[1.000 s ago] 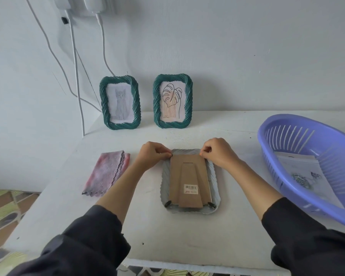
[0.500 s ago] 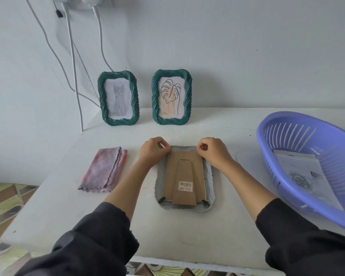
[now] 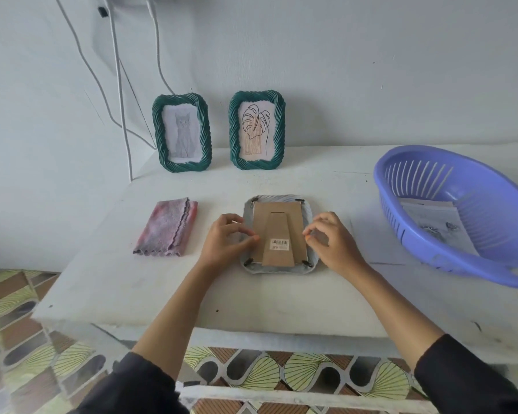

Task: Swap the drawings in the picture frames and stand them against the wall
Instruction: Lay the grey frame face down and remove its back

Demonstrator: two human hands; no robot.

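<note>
Only the head cam here, looking down over the white tabletop (image 3: 281,297). A grey frame (image 3: 308,210) lies face down, its cardboard backing (image 3: 278,222) and fold-out stand up. The left hand (image 3: 226,239) sits at the backing's left edge, fingers curled, thumb and forefinger pinched right against that edge. The right hand (image 3: 331,242) mirrors it on the right edge, fingertips pinched near the side of the backing. Both grips look closed on the board's edges, or maybe on side tabs; too small to tell which. Four black clips show at the corners, two beyond the hands and two nearer the person than the hands.

Well beyond both hands, two green frames stand against the wall: the cat drawing (image 3: 182,135) past the left hand, the leaf drawing (image 3: 256,127) straight ahead. A pink cloth (image 3: 166,227) lies just outside the left hand. A purple basket (image 3: 458,216) sits well out from the right hand, with a loose drawing sheet (image 3: 431,222) inside.

What I'd worry about: if the clips are still turned over the backing, pulling could bend or tear the cardboard. Lifting one side first could drag the frame across the tabletop, or let the glass and paper shift underneath.
</note>
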